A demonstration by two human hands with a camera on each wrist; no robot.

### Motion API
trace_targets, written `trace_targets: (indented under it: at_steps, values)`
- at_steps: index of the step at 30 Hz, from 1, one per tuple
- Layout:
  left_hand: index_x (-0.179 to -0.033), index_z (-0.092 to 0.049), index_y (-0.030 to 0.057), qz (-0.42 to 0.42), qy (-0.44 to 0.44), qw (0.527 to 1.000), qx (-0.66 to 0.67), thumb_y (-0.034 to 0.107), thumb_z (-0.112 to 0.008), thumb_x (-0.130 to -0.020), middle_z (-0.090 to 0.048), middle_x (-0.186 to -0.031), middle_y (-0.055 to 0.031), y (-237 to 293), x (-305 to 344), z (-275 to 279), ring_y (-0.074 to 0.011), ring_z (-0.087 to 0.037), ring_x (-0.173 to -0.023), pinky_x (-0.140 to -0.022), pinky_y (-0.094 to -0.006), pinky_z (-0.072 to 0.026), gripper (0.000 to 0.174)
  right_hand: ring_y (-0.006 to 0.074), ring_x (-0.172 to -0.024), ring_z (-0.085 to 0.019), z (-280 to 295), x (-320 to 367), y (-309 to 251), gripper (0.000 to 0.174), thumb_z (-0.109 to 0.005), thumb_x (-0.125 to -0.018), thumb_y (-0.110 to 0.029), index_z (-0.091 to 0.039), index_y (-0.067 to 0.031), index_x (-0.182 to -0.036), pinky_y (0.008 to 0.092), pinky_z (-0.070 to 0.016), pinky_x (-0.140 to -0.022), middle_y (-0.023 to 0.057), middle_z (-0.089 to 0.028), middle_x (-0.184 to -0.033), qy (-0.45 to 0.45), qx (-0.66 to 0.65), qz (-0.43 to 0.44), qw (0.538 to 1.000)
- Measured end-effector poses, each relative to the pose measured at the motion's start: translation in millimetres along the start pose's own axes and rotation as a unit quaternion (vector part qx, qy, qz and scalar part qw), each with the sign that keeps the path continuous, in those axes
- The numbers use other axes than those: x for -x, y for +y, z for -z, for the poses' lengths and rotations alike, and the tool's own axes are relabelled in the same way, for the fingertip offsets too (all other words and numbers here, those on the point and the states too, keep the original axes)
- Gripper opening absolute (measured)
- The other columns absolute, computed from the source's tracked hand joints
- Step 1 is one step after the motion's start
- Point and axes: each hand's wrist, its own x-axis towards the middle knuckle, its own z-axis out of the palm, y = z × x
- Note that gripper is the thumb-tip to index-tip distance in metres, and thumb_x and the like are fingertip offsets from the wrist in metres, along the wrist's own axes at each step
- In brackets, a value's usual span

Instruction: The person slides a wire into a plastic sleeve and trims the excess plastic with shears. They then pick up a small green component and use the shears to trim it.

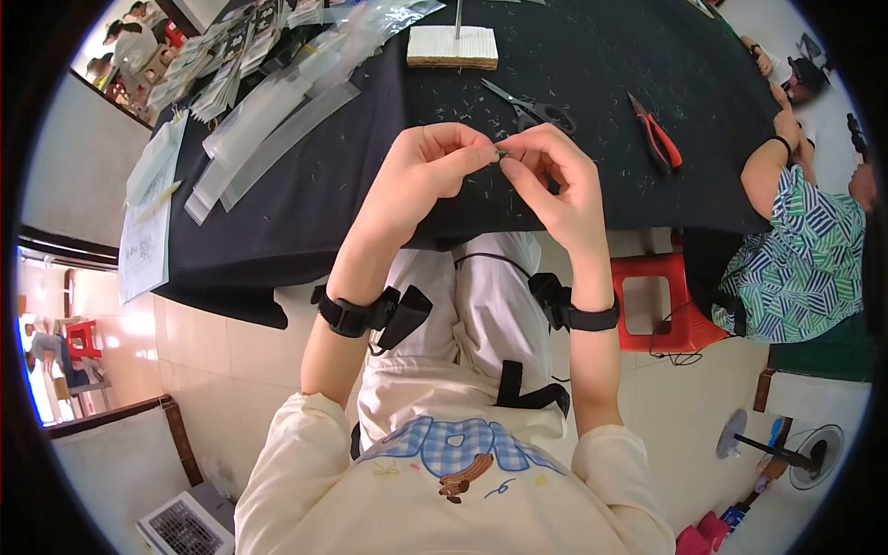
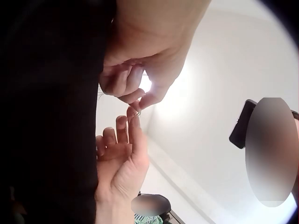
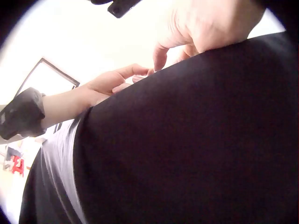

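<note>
Over the near part of the black-covered table, the left hand [image 1: 421, 176] and right hand [image 1: 562, 185] meet at their fingertips. Between them is a tiny dark greenish piece [image 1: 502, 154], pinched by thumb and forefinger of each hand; its shape is too small to tell. In the left wrist view, the left hand [image 2: 149, 51] comes from above and the right hand [image 2: 124, 163] from below, a small thin piece [image 2: 138, 113] at their tips. The right wrist view shows the left hand [image 3: 110, 81] and right hand [image 3: 210, 23], the fingertips partly hidden by black cloth.
Behind the hands lie scissors [image 1: 527, 109], with red-handled pliers [image 1: 656, 136] to the right. A white block [image 1: 451, 47] holds an upright rod. Clear plastic sleeves [image 1: 268, 120] and packets cover the left side. Small scraps dot the black cloth [image 1: 305, 217]. Another person [image 1: 800, 250] sits at right.
</note>
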Motion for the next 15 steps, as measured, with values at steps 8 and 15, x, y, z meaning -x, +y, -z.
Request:
trace_targets:
  at_steps: [8,15]
  values:
    - [-0.084,-0.063,-0.0001,-0.012,0.033,0.999,-0.031,0.012,-0.061,-0.082,-0.045,-0.062,0.0082,-5.5,4.7,0.1,0.0004,-0.027,-0.051,-0.045,-0.0196,-0.0172,0.013,0.0011,-0.054,-0.042,-0.6,0.4,0.1,0.009,-0.063,-0.077,0.002,-0.064,-0.0035,-0.084,0.0173,-0.0302,-0.047,-0.0028,-0.056,-0.072,-0.005,0.016,0.008,1.0]
    - [-0.084,-0.063,-0.0015,-0.01,0.043,0.998,-0.037,0.011,-0.061,-0.08,-0.049,-0.064,0.0065,-6.2,5.8,1.2,0.0003,-0.028,-0.051,-0.045,-0.0191,-0.0182,0.014,0.0004,-0.056,-0.042,-1.4,0.8,0.9,0.006,-0.062,-0.078,0.002,-0.063,-0.0027,-0.082,0.0165,-0.0308,-0.048,-0.0029,-0.056,-0.072,-0.004,-0.003,-0.004,1.0]
